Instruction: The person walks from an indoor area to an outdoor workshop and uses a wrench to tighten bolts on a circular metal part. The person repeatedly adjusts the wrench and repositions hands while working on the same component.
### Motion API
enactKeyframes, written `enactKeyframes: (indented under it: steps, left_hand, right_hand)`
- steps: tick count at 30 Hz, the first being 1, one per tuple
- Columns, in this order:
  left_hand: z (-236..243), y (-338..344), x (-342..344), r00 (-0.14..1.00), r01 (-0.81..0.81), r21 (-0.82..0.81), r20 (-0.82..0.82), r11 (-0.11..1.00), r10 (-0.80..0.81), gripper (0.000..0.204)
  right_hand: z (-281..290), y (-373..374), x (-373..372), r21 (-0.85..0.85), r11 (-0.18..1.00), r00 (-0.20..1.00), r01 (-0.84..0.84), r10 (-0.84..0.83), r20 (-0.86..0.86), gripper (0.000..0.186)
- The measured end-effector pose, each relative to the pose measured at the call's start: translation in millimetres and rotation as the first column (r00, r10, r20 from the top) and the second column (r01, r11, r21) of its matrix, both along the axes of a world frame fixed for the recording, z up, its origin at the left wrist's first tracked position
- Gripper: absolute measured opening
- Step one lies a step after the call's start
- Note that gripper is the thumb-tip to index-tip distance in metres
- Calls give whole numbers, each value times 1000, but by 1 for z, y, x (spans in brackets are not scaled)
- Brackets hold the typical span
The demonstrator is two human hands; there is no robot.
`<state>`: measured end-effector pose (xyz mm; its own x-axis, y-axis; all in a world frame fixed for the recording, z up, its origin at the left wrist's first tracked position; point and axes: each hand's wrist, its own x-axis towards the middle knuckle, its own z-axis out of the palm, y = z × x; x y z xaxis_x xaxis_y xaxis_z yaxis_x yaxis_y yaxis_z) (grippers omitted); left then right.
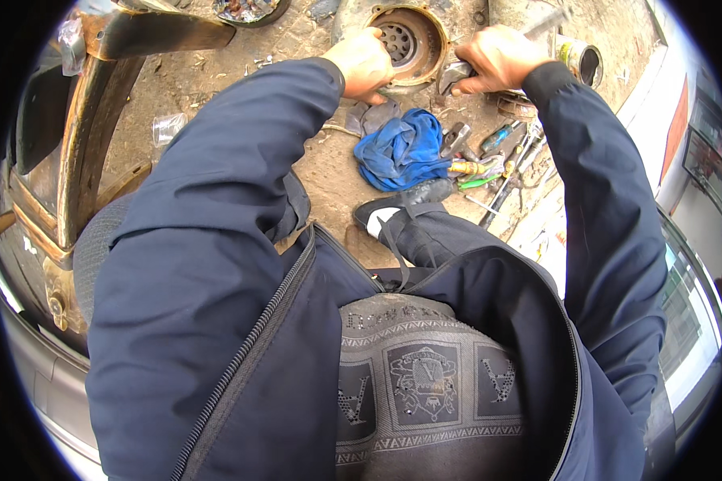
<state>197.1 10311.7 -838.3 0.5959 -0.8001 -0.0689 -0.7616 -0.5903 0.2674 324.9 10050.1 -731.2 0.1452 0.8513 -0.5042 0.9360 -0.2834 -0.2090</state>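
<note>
A round, rusty metal housing (436, 36) lies open on the ground at the top middle, with a perforated disc (398, 44) deep inside it. My left hand (359, 64) is closed on the left side of its rim, fingertips partly hidden. At the other side of the opening, my right hand (501, 60) is wrapped round a metal wrench (455, 74). The dark jaw of this tool points toward the housing's right edge, and its shaft sticks out toward the upper right. Whether the jaw touches the rim, I cannot tell.
Below the housing lie a blue cloth (405, 148), a hammer head (456, 138), a teal-handled screwdriver (499, 138) and several other tools. A tin can (590, 66) lies at the right. A wooden chair (84, 152) and a clear plastic cup (168, 128) are at the left.
</note>
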Motion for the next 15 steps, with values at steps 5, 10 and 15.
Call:
enactKeyframes:
  steps: [5,10,15]
  left_hand:
    - [3,0,0,1000,-19,18,15,1000,18,44]
    - [0,-3,-3,999,-40,14,20,999,39,43]
    - [2,-1,-2,999,-42,10,-26,999,43,41]
  right_hand:
    - [1,0,-45,-260,834,871,487,-488,66,69]
    - [-26,55,-180,-727,-516,-888,454,-188,-420,60]
    - [-53,100,-217,-677,-537,-643,504,289,-709,60]
